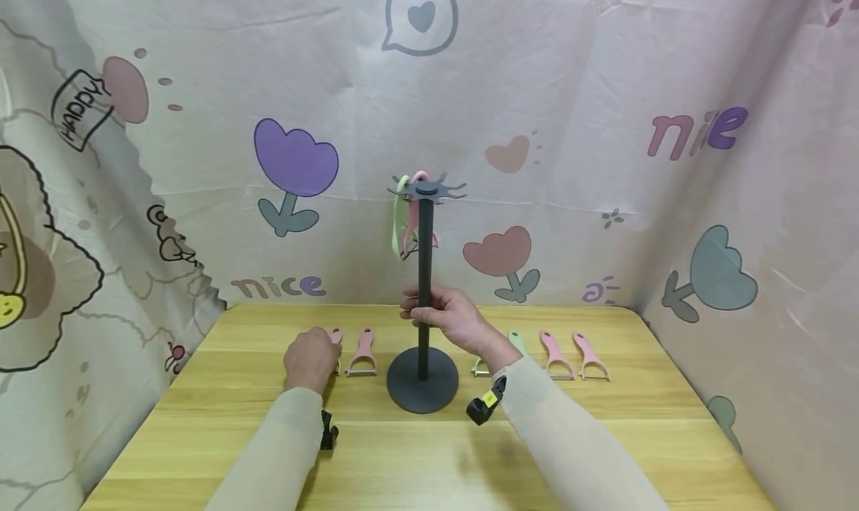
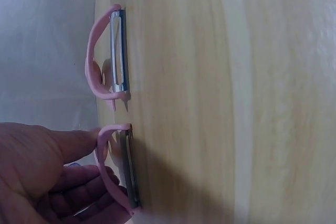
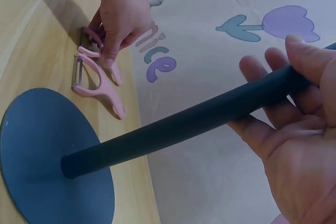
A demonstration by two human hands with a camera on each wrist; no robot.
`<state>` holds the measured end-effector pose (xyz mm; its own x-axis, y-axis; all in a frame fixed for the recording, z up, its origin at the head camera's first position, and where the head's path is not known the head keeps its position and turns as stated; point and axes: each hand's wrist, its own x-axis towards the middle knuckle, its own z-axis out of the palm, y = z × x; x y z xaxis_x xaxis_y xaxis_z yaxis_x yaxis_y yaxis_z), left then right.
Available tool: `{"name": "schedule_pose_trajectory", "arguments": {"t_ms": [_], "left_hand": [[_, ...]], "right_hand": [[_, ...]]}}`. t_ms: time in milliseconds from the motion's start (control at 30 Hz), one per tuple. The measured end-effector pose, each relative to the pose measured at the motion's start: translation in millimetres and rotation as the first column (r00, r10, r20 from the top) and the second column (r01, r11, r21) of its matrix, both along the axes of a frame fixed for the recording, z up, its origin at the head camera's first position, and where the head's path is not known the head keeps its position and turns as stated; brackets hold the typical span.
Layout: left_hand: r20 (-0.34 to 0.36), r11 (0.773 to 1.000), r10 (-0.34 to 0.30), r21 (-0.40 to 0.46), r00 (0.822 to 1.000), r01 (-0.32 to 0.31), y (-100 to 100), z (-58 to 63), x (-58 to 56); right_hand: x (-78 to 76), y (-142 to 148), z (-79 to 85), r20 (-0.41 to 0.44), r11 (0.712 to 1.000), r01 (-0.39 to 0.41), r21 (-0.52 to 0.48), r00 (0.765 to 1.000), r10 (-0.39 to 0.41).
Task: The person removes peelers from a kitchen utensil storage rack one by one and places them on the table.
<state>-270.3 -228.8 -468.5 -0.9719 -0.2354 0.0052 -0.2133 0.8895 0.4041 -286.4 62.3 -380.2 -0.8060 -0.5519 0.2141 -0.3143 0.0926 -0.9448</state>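
A dark grey stand with a round base and a hooked top stands upright on the table. My right hand holds its pole midway up, thumb on one side and fingers on the other. A green peeler and a pink peeler hang from hooks on the top's left side. To the left, my left hand pinches a pink peeler by its handle, between thumb and fingers, at table level. Beside it lies another pink peeler, blade end towards me.
Right of the stand, a green peeler lies partly behind my right wrist. Two more peelers, a pink one and a second pink one, lie farther right on the wooden table. A printed curtain surrounds the table's back and sides.
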Motion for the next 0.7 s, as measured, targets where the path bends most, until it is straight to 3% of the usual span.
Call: {"name": "schedule_pose_trajectory", "arguments": {"t_ms": [133, 433, 700], "left_hand": [[0.001, 1.000, 0.003, 0.003, 1.000, -0.003, 0.5, 1.1, 0.2], [-0.010, 1.000, 0.006, 0.010, 1.000, -0.006, -0.7, 3.0, -0.5], [0.005, 1.000, 0.011, 0.015, 1.000, -0.011, 0.1, 3.0, -0.7]], "right_hand": [[1.5, -0.3, 3.7, -0.034, 0.999, 0.011, 0.033, 0.999, -0.010], [2.4, 1.1, 5.9, -0.005, 0.999, -0.025, 0.022, 1.000, 0.026], [7.2, -2.0, 4.6, -0.036, 0.997, 0.077, 0.019, 0.996, -0.076]]}}
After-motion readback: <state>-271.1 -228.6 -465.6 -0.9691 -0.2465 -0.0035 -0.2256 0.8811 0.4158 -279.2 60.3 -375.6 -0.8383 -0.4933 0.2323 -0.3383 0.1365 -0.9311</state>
